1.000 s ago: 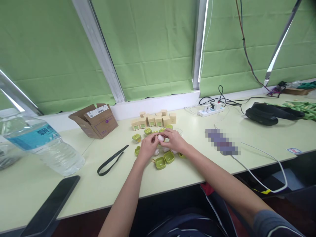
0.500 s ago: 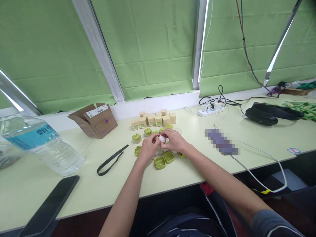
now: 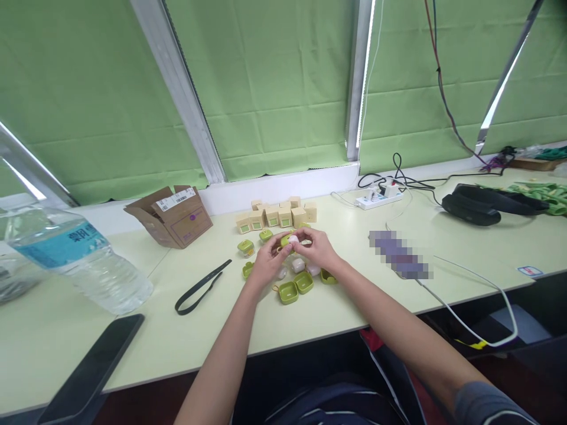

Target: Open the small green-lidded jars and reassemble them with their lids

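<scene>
My left hand [image 3: 268,261] is closed around a small green case [image 3: 286,241]. The fingers of my right hand [image 3: 316,249] pinch a small white rounded piece [image 3: 293,239], which is against the case; whether it sits inside I cannot tell. Below my hands lie more white rounded pieces [image 3: 298,265] on the table. In front of them an open green case [image 3: 288,292] shows two square hollow halves and an orange loop. Another green case [image 3: 328,276] is partly hidden by my right wrist. Closed green-lidded cases [image 3: 245,248] stand left of my hands.
Several small tan boxes [image 3: 272,216] stand behind the cases. A cardboard box [image 3: 181,218], a black strap [image 3: 195,298], a water bottle [image 3: 84,260] and a phone [image 3: 93,366] are on the left. A power strip [image 3: 378,199], cables and a black pouch [image 3: 472,206] lie right.
The green case now shows between my hands, where earlier mostly the white piece was visible. My hands have shifted slightly, uncovering the white pieces on the table below.
</scene>
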`<state>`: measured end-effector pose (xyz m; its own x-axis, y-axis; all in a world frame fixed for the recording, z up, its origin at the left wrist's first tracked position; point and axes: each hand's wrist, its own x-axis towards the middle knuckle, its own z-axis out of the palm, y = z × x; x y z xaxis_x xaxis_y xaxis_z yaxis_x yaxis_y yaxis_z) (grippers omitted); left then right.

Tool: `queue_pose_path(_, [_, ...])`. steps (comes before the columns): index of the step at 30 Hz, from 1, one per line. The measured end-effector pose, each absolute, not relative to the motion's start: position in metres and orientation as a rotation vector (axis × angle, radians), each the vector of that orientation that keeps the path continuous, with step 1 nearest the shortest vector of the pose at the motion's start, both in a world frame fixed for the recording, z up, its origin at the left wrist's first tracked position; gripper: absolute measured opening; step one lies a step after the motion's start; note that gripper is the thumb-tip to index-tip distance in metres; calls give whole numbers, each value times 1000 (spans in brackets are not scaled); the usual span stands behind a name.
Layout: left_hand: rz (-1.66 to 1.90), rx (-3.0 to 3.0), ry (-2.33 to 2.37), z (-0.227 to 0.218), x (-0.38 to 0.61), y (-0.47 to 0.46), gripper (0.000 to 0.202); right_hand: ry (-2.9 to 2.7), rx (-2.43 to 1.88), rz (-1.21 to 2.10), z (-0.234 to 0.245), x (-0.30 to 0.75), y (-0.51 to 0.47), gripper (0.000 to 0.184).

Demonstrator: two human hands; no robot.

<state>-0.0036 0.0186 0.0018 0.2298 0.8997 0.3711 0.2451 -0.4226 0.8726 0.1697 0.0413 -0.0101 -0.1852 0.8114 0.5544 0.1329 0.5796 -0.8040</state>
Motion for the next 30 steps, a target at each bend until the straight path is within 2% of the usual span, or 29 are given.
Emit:
queue_pose_path(5, [1255, 1877, 1070, 2, -3, 19, 51, -1757, -790, 694, -8, 170, 41, 31])
queue_pose_path(9, [1260, 1890, 1065, -2, -5, 21, 48, -1811, -768, 618, -8, 170, 44, 27])
queue_pose_path(18, [1289, 1868, 1026, 0, -2, 20, 41, -1684, -776, 723, -10, 168, 44, 26])
queue_pose_path(30, [1417, 1666, 1043, -2, -12, 28, 50, -1583, -839, 737, -7, 175, 45, 27])
